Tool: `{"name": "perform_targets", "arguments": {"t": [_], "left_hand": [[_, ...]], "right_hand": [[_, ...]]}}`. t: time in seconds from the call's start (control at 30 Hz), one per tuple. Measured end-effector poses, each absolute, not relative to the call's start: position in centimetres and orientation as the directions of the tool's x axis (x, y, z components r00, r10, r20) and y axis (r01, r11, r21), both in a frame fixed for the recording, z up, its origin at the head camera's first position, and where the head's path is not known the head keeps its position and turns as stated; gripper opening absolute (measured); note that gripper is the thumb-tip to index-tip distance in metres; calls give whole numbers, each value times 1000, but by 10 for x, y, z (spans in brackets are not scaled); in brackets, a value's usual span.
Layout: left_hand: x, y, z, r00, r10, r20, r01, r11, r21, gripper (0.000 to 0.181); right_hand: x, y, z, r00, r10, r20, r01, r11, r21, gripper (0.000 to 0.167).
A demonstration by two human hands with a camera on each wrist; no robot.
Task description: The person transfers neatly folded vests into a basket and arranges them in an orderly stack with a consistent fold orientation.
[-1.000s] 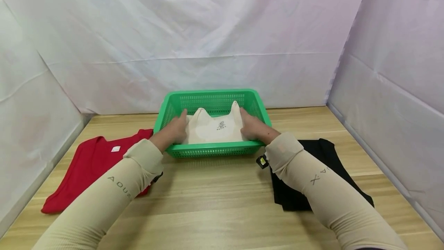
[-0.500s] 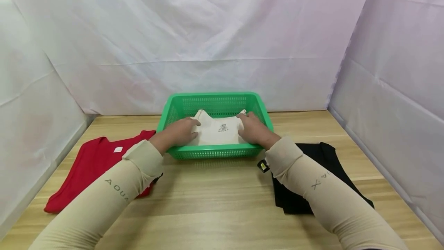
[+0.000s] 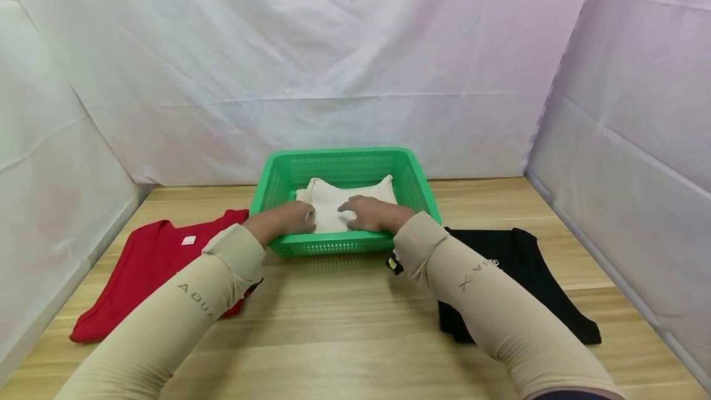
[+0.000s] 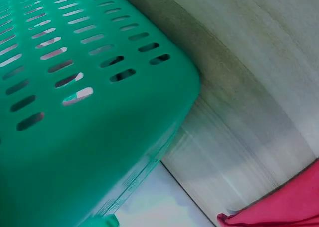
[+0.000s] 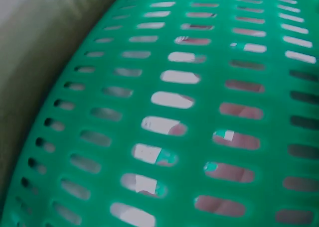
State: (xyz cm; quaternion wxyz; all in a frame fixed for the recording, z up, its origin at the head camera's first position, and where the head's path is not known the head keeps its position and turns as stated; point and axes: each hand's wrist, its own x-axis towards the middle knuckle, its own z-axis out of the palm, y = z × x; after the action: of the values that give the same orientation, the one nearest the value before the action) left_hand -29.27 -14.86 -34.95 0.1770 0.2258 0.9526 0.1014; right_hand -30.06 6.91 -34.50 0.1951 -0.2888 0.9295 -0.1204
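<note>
A folded cream top (image 3: 328,199) lies inside a green perforated plastic basket (image 3: 339,238) in the head view. My left hand (image 3: 296,217) reaches over the front left of the rim, its fingers resting on the top's left part. Nearer the middle, my right hand (image 3: 371,212) touches the cloth with thumb and fingers apart. It covers the place of the small dark print. Both wrist views are mostly filled by the basket wall (image 4: 114,122), and skin and pale cloth show through the slots in the right one.
On the wooden table (image 3: 311,338), a folded red top (image 3: 161,258) with a white label lies left of the basket. A folded black garment (image 3: 516,270) lies at right, partly under my right sleeve (image 3: 472,289). White curtains (image 3: 344,66) enclose the back and sides.
Both hands have loosened from the cream top's sides. The right hand has moved left to the middle, over the print. The top's raised corners now lie lower in the basket.
</note>
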Motion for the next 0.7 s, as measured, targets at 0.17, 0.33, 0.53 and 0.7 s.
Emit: {"name": "perform_targets", "arguments": {"t": [0.17, 0.33, 0.53, 0.7], "left_hand": [[-294, -146, -349, -823, 466, -326, 403, 882, 243, 31], [-298, -143, -347, -803, 484, -346, 433, 875, 219, 31], [-302, -149, -341, -811, 476, -339, 421, 878, 226, 37], [-298, -162, -333, -846, 473, -245, 404, 870, 283, 43]], "right_hand": [[-308, 68, -351, -714, -605, -352, -531, 796, -291, 49], [-311, 69, -350, -683, -600, -416, -529, 800, -285, 49], [-316, 65, -344, -650, -596, -471, -513, 802, -306, 48], [-315, 61, -345, -633, -576, -517, -486, 816, -313, 48]]}}
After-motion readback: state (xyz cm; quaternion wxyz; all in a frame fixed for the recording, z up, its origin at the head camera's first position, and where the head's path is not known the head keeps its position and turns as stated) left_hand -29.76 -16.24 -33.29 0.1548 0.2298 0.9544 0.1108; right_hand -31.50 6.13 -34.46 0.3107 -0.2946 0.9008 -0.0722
